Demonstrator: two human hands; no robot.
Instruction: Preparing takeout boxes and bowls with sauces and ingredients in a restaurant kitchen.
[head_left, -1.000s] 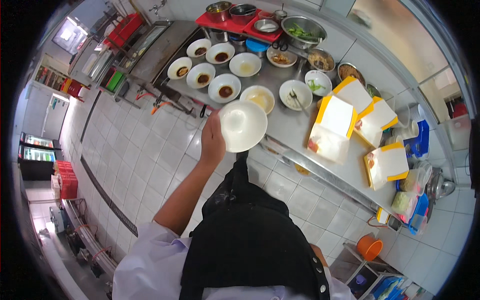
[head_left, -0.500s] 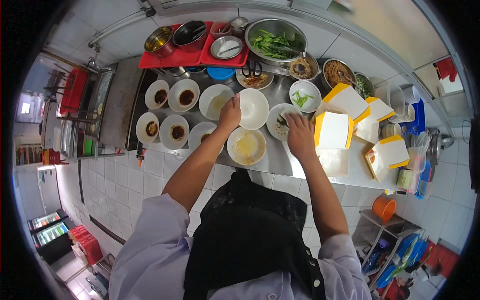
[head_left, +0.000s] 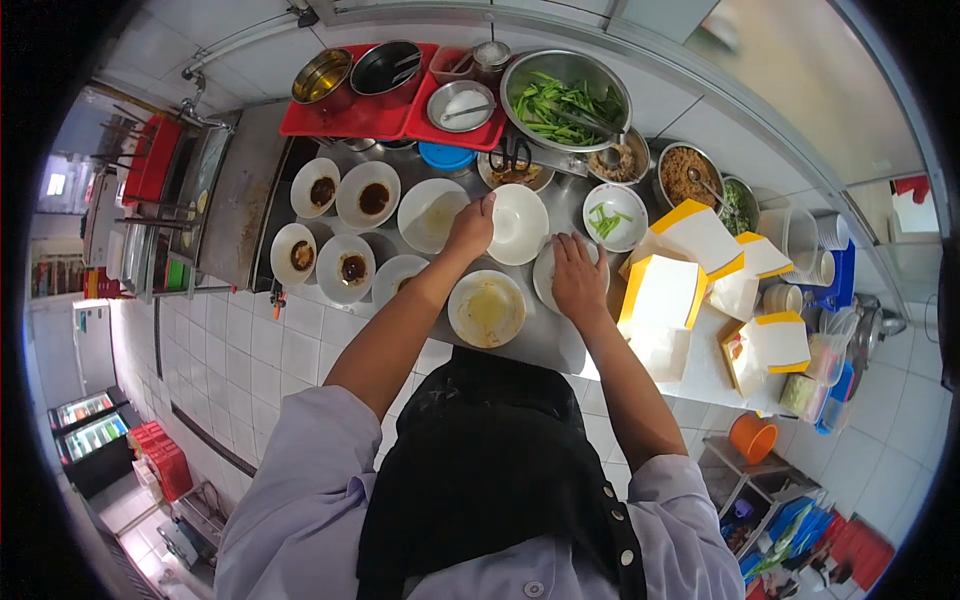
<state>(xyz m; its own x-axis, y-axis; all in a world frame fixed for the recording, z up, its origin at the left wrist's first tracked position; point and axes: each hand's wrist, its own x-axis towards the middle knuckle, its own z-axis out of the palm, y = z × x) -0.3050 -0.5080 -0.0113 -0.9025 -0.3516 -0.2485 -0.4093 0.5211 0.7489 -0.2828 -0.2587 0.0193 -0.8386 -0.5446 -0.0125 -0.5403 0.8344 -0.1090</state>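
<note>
My left hand (head_left: pixel 471 231) is closed on the left rim of a clean white bowl (head_left: pixel 520 228) at the middle of the steel counter. To its right, my right hand (head_left: pixel 580 280) lies with outstretched fingers over another white bowl (head_left: pixel 546 290), hiding most of its inside. Nearer to me is a white bowl with a yellowish residue (head_left: pixel 487 310). A bowl with a thin pale liquid (head_left: pixel 434 216) stands just left of my left hand. Behind my right hand sits a small white bowl with cut green pieces (head_left: pixel 607 216).
Several white bowls with dark sauce (head_left: pixel 373 198) fill the counter's left. Red trays (head_left: pixel 350 122) with metal pots and a steel basin of greens (head_left: pixel 560 105) stand behind. White and yellow cartons (head_left: pixel 662 292) crowd the right, with a bowl of brown mince (head_left: pixel 690 177) beyond them.
My right hand has shifted over the bowl and its fingers have straightened, covering the dark bits seen inside earlier. My left hand still grips its bowl. The whole view has shifted slightly.
</note>
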